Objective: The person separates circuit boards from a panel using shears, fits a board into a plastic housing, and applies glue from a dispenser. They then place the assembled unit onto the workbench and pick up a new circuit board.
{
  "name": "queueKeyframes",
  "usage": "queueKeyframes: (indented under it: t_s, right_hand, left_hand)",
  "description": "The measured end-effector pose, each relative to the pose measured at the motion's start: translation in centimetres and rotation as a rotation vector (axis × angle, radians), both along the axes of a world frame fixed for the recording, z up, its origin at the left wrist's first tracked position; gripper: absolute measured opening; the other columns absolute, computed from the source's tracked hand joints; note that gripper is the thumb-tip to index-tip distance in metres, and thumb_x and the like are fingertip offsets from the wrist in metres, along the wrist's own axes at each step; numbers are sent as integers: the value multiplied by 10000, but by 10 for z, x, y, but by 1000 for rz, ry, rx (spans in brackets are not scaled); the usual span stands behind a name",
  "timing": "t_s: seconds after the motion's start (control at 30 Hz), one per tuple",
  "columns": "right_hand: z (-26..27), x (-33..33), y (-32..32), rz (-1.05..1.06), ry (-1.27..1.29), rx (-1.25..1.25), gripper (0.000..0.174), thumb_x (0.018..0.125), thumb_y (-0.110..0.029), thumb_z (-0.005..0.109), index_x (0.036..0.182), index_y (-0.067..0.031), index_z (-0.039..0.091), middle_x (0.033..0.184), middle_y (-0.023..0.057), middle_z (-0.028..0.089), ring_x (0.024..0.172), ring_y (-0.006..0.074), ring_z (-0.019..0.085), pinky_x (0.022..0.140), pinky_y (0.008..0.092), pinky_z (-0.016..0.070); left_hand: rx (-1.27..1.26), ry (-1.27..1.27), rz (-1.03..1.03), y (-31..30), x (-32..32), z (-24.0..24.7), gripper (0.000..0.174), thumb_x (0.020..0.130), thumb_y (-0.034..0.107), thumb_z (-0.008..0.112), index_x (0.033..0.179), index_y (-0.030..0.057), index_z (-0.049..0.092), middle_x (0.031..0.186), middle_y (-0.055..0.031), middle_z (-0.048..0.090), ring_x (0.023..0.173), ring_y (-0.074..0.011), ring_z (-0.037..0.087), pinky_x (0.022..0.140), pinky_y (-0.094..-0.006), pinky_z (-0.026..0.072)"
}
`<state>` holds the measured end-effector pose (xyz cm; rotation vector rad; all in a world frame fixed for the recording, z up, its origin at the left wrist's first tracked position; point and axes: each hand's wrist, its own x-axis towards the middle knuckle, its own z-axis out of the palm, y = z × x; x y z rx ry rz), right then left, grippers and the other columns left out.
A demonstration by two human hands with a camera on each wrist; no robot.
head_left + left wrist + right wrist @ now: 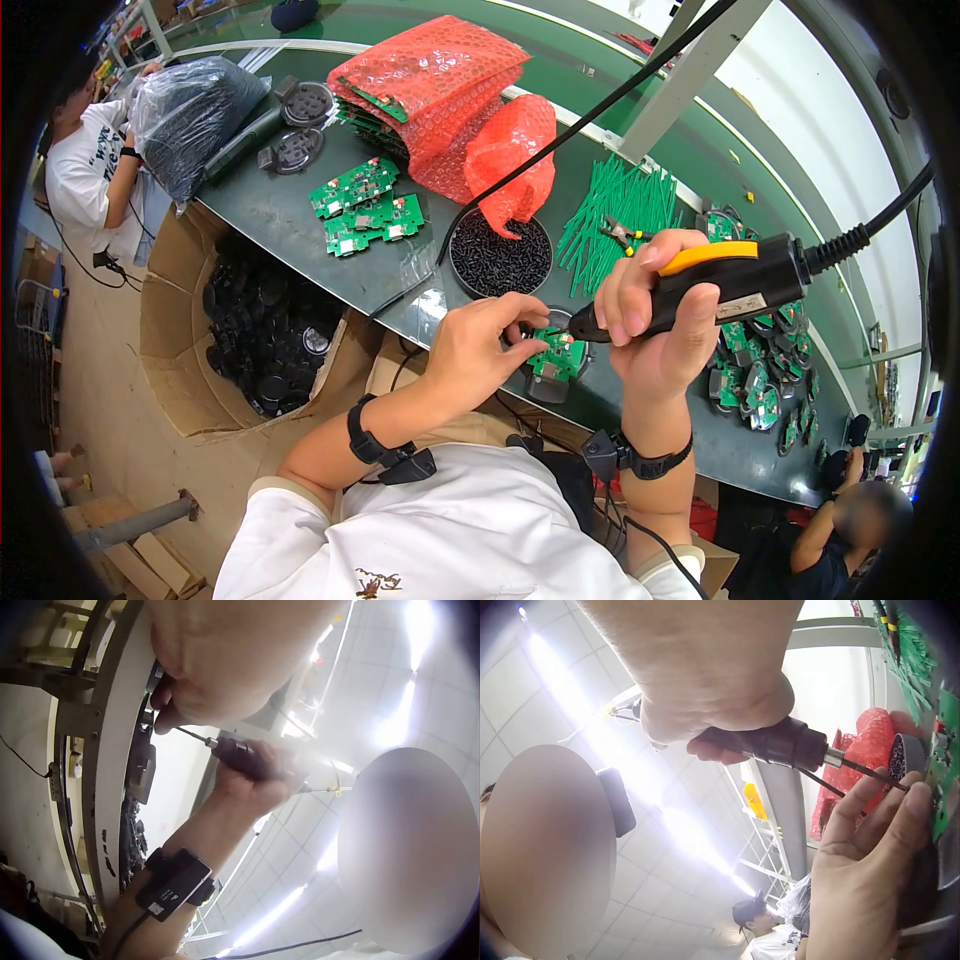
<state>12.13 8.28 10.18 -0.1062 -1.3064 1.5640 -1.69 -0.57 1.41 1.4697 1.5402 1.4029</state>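
My right hand [655,335] grips a black electric screwdriver [725,285] with an orange lever, its cable running up to the right. The thin bit [862,769] points toward a green circuit board [562,355], which sits on a dark housing [547,388] at the table's near edge. Thumb and fingers of my left hand [472,350] pinch around the bit's tip, close over the board, in the right wrist view. The fingers hide whatever small piece is at the tip.
Behind the hands stands a round dish of small black pieces [500,255]. Around it lie green strips [605,215], cutters [622,235], red bubble wrap [440,90] and loose circuit boards [365,205]. Assembled boards pile up right [755,370]; a carton [175,350] holds black parts.
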Motion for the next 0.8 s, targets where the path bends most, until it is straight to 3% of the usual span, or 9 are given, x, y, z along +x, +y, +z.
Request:
queueKeyframes:
  t_s: [0.03, 0.1, 0.13, 0.2, 0.3, 0.8]
  right_hand:
    - [0, 0, 0, -29, -8, 6, 475, 962, -409, 700, 1094, 18, 538, 640, 41, 518, 506, 113, 479, 476, 251, 411]
    - [1, 1, 0, -60, -16, 13, 459, 960, -386, 708, 1095, 21, 543, 644, 41, 521, 508, 113, 484, 477, 249, 412]
    - [1, 1, 0, -75, -32, 22, 446, 954, -367, 717, 1091, 23, 549, 650, 43, 527, 509, 113, 492, 478, 246, 414]
    - [-1, -1, -2, -95, -49, 29, 433, 948, -348, 727, 1087, 25, 556, 656, 44, 533, 510, 113, 500, 480, 244, 416]
    - [-3, -2, -2, -104, -60, 37, 423, 935, -329, 744, 1078, 26, 563, 662, 47, 540, 515, 115, 516, 482, 241, 415]
    - [-7, -7, -3, -86, -60, 7, 412, 913, -301, 765, 1064, 29, 570, 673, 47, 542, 510, 116, 515, 470, 242, 414]
  left_hand:
    - [1, -1, 0, -1, -2, -4, 334, 762, -1, 826, 1070, 16, 699, 947, -107, 763, 757, -167, 702, 691, -302, 558]
    - [282, 285, -21, -5, -8, -10, 331, 771, 216, 838, 1047, 73, 725, 1015, -97, 721, 861, -250, 675, 748, -372, 550]
    - [282, 284, -23, -10, -7, -6, 331, 771, 216, 838, 1047, 73, 725, 1015, -97, 721, 861, -250, 675, 748, -372, 550]
    - [234, 434, -90, -24, -3, 9, 477, 695, 381, 865, 1057, 92, 749, 1096, -100, 697, 1001, -307, 658, 837, -417, 543]
    - [210, 580, -78, -32, 4, 12, 541, 673, 460, 846, 1083, 120, 754, 1176, -89, 658, 1061, -300, 630, 854, -422, 522]
    - [189, 581, -81, -31, 4, 8, 486, 645, 395, 854, 1048, 134, 779, 1125, -74, 669, 1041, -286, 622, 841, -422, 514]
